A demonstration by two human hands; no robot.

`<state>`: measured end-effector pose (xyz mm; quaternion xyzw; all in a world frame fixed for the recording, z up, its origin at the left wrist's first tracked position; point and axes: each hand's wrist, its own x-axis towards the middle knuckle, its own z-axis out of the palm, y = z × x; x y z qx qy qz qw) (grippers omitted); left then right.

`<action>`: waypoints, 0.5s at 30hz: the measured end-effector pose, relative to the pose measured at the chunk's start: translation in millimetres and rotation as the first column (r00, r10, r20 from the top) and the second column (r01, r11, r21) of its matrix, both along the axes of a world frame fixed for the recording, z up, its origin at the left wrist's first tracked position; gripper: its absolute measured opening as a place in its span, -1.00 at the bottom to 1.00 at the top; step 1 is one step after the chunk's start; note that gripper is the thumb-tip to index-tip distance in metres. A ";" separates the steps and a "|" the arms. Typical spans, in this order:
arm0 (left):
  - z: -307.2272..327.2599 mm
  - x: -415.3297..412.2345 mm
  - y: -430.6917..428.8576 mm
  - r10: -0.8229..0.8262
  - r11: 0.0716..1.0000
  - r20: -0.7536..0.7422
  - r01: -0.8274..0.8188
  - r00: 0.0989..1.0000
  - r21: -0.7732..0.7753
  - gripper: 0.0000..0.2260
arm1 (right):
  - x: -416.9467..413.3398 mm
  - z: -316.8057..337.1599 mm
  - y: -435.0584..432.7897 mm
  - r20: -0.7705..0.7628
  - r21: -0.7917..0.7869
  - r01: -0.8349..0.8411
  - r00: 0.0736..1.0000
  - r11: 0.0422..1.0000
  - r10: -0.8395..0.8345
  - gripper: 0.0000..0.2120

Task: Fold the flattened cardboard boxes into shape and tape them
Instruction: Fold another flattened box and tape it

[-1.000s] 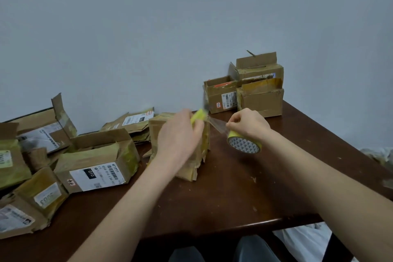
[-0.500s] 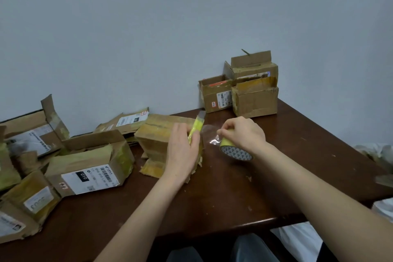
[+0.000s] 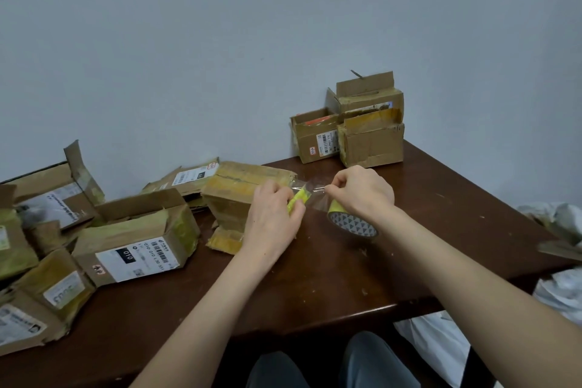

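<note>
Both curled | left hand grips yellow cutter, tip up-right | right hand pinches tape strip running left-right

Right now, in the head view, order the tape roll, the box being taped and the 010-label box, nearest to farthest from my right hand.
1. Tape roll, just beneath the right hand.
2. Box being taped, to its left.
3. 010-label box, far left.

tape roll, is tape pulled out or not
Pulled out: a clear strip runs from the tape roll in the right hand to the cutter in the left hand.
</note>
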<state>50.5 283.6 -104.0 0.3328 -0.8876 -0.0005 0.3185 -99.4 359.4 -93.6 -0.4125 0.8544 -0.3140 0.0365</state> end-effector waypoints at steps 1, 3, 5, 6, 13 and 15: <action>1.0 -0.6 0.2 0.006 1.000 0.014 -0.006 1.000 0.002 -0.77 | -0.1 0.2 0.7 -0.002 -0.002 0.000 1.000 1.000 0.000 -0.83; 3.0 -1.7 1.1 0.020 1.000 0.037 -0.020 0.999 0.010 -0.76 | 0.0 0.0 0.8 -0.005 -0.011 -0.002 1.000 1.000 0.002 -0.83; 3.9 -2.7 2.0 0.030 0.999 0.057 -0.030 0.998 0.009 -0.76 | 0.4 -1.1 0.3 -0.005 -0.017 -0.005 1.000 1.000 0.005 -0.84; 4.1 -3.4 1.7 0.032 0.999 0.067 -0.033 0.997 0.004 -0.76 | 0.4 -1.6 -0.3 -0.005 -0.018 -0.005 1.000 1.000 0.005 -0.83; 7.1 -11.0 3.3 0.034 0.998 0.202 -0.023 0.979 -0.054 -0.75 | -2.8 -1.8 1.6 -0.016 -0.023 0.006 1.000 1.000 -0.007 -0.83; 9.3 -13.1 2.3 0.036 0.999 0.239 -0.025 0.970 -0.048 -0.75 | -3.2 -2.4 2.0 -0.014 -0.028 0.009 1.000 1.000 -0.009 -0.83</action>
